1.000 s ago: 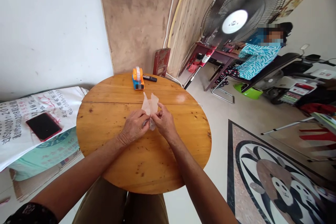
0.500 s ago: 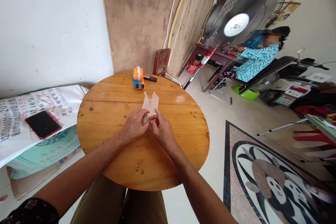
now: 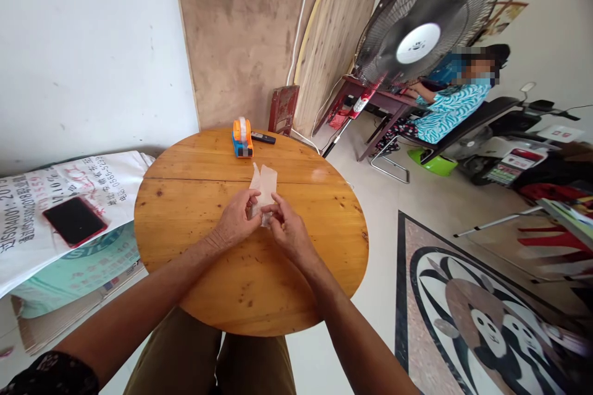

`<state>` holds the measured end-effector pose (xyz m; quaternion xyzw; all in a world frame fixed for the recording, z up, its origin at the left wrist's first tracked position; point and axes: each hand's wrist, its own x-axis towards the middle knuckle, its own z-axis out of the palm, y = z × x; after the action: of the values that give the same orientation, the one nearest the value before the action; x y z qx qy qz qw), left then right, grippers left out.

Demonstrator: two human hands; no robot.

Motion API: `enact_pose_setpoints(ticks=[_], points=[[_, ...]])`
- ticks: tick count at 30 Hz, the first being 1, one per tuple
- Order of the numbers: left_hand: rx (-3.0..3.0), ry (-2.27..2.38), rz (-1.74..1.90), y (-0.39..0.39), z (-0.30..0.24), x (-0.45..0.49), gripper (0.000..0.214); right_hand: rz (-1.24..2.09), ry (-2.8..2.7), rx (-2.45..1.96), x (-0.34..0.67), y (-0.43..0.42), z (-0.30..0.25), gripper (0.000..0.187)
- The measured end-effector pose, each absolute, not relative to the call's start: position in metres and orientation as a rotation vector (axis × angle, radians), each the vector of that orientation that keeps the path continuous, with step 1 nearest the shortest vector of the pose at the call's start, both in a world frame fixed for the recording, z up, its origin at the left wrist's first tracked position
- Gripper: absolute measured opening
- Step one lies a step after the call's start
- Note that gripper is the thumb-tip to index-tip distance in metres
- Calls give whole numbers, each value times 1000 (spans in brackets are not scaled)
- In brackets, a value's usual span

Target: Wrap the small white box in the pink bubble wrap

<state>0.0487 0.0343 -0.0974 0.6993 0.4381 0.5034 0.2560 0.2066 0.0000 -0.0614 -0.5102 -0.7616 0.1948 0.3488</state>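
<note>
Over the middle of a round wooden table (image 3: 222, 284), my left hand (image 3: 234, 225) and my right hand (image 3: 290, 231) meet fingertip to fingertip. Both pinch the near end of a small translucent whitish piece of paper or plastic film (image 3: 264, 184). Its far end stands up from the fingers towards the back of the table. An orange and blue tape dispenser (image 3: 242, 137) sits at the table's far edge, with a small dark remote-like object (image 3: 263, 137) right beside it.
A black phone in a red case (image 3: 74, 221) lies on printed white sacks (image 3: 28, 210) to the left. Boards lean on the wall behind. A standing fan (image 3: 426, 18) and a seated person (image 3: 449, 108) are at the right, beside a scooter (image 3: 523, 148).
The two upright flaps of the film have come together into a narrower shape. My right hand has shifted slightly left and nearer to me; both hands keep their pinch.
</note>
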Motion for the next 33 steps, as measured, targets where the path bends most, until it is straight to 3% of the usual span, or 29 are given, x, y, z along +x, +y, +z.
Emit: enact_pose_setpoints(ticks=[5, 10, 16, 24, 33], points=[[1947, 1170, 1367, 34, -97, 47, 48, 604, -1863, -1306, 205, 12, -55, 45], [1881, 1208, 1319, 31, -93, 46, 56, 651, -2058, -1279, 203, 26, -54, 60], [1690, 1292, 1214, 42, -69, 32, 32, 589, -2134, -1239, 205, 28, -60, 63], [1577, 1315, 880, 90, -59, 40, 19, 567, -2114, -1198, 206, 22, -63, 69], [1420, 1251, 1006, 87, -60, 48, 29, 526, -2084, -1140, 207, 17, -65, 63]])
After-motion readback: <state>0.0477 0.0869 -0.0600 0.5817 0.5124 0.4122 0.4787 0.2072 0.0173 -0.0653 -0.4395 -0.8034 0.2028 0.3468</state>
